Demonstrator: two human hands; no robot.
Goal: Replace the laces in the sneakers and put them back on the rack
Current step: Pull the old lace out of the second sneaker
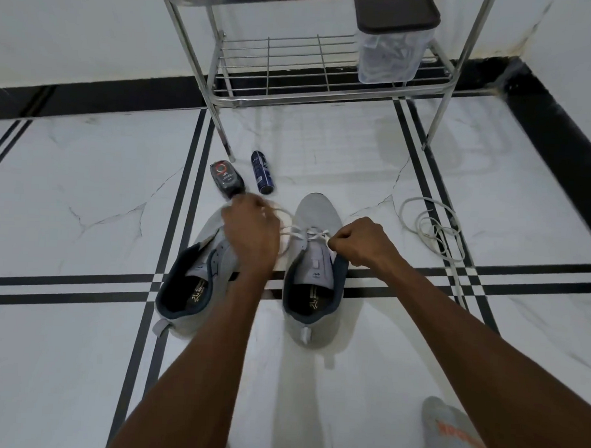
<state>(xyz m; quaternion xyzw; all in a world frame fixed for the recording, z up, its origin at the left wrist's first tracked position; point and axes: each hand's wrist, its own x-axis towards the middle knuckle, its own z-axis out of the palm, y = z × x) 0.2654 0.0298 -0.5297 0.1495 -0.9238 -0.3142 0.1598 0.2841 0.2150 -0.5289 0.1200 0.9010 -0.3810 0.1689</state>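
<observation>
Two grey sneakers stand side by side on the tiled floor. The right sneaker (314, 258) carries a white lace (312, 233) threaded through its front eyelets. My right hand (361, 243) pinches one end of that lace at the shoe's right side. My left hand (249, 232) grips the other end and hovers over the toe of the left sneaker (190, 283), which shows no lace. The metal rack (321, 72) stands just beyond the shoes.
A loose white lace (436, 230) lies coiled on the floor to the right. A dark bottle (226, 180) and a blue spray can (262, 171) lie beside the rack's leg. A clear lidded box (392, 41) sits on the rack's lower shelf. A grey sock (454, 434) is at the bottom right.
</observation>
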